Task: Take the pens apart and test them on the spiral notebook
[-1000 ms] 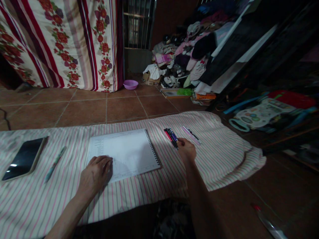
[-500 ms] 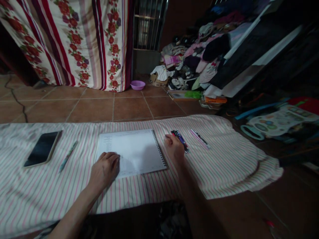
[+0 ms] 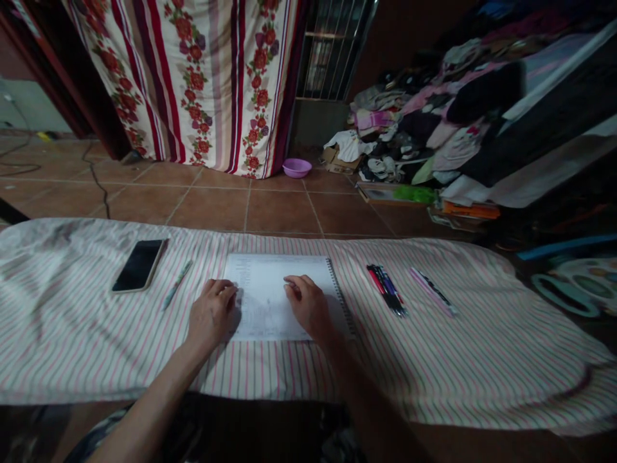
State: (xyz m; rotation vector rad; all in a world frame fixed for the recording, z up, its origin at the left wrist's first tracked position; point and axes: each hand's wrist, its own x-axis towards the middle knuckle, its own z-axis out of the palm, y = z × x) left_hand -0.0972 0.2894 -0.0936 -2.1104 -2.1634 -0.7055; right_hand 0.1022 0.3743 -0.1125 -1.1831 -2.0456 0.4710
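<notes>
Page work seems underway: left hand (image 3: pixel 212 313) at the edge of the notebook (image 3: pixel 263 273), right hand (image 3: pixel 308 308) over it, each curled grip's contents unclear; next move likely needs it steady.

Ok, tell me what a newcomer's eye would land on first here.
Probably the floral curtain with its red blooms and bold stripes, hanging at the top, left of centre. Next, likely the pale spiral notebook midway along the striped cloth, the left hand at its left edge and the right hand over its page. The heap of clothes at upper right may compete.
</notes>
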